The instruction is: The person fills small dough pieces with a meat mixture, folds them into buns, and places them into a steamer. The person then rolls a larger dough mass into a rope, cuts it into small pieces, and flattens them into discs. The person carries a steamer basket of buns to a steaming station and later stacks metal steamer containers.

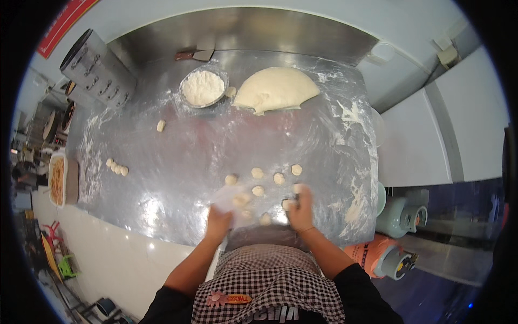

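My left hand grips the edge of a pale, flat, translucent sheet-like thing, possibly a plastic dough scraper; blur hides its exact shape. Around it lie small dough pieces, one dough piece by the sheet and another dough piece close to the table's near edge. Blurred by motion, my right hand is bent around a small dough piece, with another dough piece at its fingertips. Whether the fingers grip either piece is unclear. Several dough pieces, including one rounded piece, sit just beyond both hands.
A large dough mass rests at the back of the floured metal table, beside a bowl of flour. Behind lies a wooden-handled scraper. A metal cylinder stands back left; a filling tub borders the left edge.
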A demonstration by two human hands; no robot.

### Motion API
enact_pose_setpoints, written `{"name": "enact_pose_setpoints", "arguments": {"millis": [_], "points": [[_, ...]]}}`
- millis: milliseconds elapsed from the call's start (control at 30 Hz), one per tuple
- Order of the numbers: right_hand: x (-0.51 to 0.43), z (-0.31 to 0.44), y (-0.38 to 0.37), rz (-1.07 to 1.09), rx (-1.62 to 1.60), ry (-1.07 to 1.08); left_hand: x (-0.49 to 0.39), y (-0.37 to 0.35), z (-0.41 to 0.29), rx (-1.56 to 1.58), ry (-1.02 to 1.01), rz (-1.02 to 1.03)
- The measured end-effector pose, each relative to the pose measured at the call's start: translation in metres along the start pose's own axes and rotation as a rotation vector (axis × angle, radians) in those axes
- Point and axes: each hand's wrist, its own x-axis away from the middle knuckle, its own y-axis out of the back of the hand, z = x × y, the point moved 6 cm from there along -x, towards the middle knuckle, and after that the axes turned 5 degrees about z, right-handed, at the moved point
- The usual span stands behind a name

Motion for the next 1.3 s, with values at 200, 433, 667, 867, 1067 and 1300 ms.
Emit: {"name": "enact_pose_setpoints", "arguments": {"millis": [200, 433, 667, 867, 1067, 1300], "points": [[-0.005, -0.002, 0.020, -0.028, -0.131, 0.303, -0.001, -0.045, -0.040, 0.734, 0.112, 0.065], [-0.034, -0.007, 0.034, 0.021, -0.095, 0.479, -0.025, -0.074, -0.050, 0.227, 0.206, 0.155], [-0.113, -0.045, 0.024, -0.281, -0.118, 0.077, -0.104, -0.021, -0.052, 0.248, 0.075, -0.064], [-0.138, -0.015, 0.056, 0.085, -0.168, 0.422, -0.116, -0.053, -0.120, 0.467, 0.031, 0.294], [-0.103, -0.014, 0.014, 0.227, 0.130, 0.411, -0.094, -0.074, -0.129, 0.057, 0.095, 0.262], [-0.085, -0.040, 0.066, -0.129, 0.037, 0.085, -0.079, -0.008, -0.094, 0.507, 0.173, -0.017]]}}
